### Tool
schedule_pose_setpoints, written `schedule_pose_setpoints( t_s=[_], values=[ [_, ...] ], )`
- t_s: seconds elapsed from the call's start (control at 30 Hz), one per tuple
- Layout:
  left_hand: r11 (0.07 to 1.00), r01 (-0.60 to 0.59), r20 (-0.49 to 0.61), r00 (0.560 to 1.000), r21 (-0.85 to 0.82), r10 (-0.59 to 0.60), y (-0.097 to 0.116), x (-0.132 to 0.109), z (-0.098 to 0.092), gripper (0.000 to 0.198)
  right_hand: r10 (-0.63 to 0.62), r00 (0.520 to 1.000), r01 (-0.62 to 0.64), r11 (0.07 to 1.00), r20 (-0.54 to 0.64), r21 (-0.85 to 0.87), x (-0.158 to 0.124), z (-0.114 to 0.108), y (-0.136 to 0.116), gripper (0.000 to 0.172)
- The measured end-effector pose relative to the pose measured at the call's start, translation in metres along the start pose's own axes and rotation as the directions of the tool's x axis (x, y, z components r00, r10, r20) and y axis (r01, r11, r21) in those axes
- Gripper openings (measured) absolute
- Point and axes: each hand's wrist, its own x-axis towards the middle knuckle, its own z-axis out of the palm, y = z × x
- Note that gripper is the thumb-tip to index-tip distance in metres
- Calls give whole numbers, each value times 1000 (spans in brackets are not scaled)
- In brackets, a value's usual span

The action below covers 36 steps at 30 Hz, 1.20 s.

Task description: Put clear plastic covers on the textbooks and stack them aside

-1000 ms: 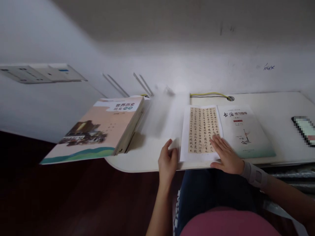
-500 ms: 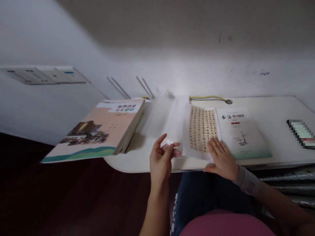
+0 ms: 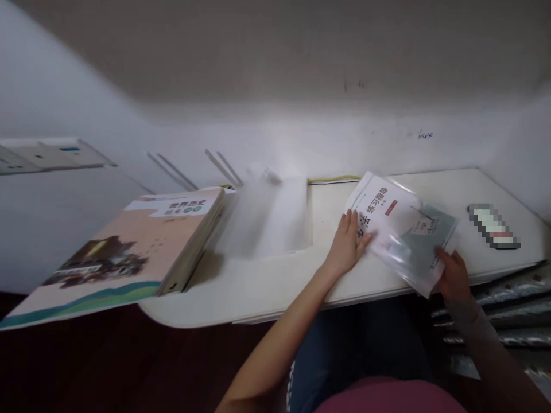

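A thin calligraphy practice booklet [image 3: 394, 215], white and green in a clear, shiny plastic cover, lies slanted over the white desk, its title turned sideways. My right hand [image 3: 454, 275] grips its lower right corner, thumb on top. At the booklet's left end rests my left hand [image 3: 346, 244], fingers stretched over the edge and thumb apart, covering part of the title. Further left are translucent plastic sheets [image 3: 267, 223] spread flat. Next to them is a thick pile topped by a pink world history book [image 3: 112, 246], jutting past the desk's front edge.
A phone [image 3: 493, 226] with a blurred screen lies at the right of the desk [image 3: 258, 287]. Yellow cable [image 3: 331, 179] runs along the wall behind. A socket panel [image 3: 51, 155] is on the left wall. Silvery wrapped things [image 3: 508, 315] stand below the desk at right.
The opened booklet has been closed and turned, its cover now slanted. My left hand has moved right onto it; my right hand has shifted to its far corner. The view has swung right.
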Motion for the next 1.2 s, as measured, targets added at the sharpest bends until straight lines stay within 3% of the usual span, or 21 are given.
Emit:
schedule_pose_setpoints(
  t_s=[0.13,0.27,0.4,0.5,0.6,0.73,0.9,0.97,1.07,1.13,1.2],
  values=[
    [912,-66,262,964,405,-47,-15,36,45,83,94,983,-82,993,-155,83,41,-28,-3,31],
    [856,-110,367,925,505,-98,-19,59,60,88,68,975,-76,997,-211,-30,72,-49,-4,30],
    [837,-76,311,943,542,-116,-23,68,59,84,-77,970,10,960,-231,-280,85,-60,3,30],
    [819,-73,274,956,569,-105,-25,59,49,74,-125,975,52,932,-185,-359,93,-55,11,29],
    [838,38,223,957,545,-188,-35,53,25,61,-145,983,94,920,-108,-381,109,-39,17,26],
    [823,270,109,923,500,-369,-66,67,-10,48,-184,983,174,903,12,-392,139,-7,19,22],
    [784,391,38,885,482,-464,-98,94,-27,45,-232,967,254,878,103,-406,166,25,20,24],
    [778,412,-13,887,474,-462,-97,100,-27,47,-244,963,269,864,112,-425,173,32,20,26],
    [783,396,-98,911,480,-400,-80,102,-17,50,-266,958,286,830,111,-479,178,38,22,27],
    [802,341,-115,938,490,-328,-61,96,0,48,-278,954,295,802,113,-520,179,41,23,28],
    [832,230,-51,970,505,-238,-43,84,23,48,-280,952,300,774,123,-558,180,41,24,29]
  ],
)
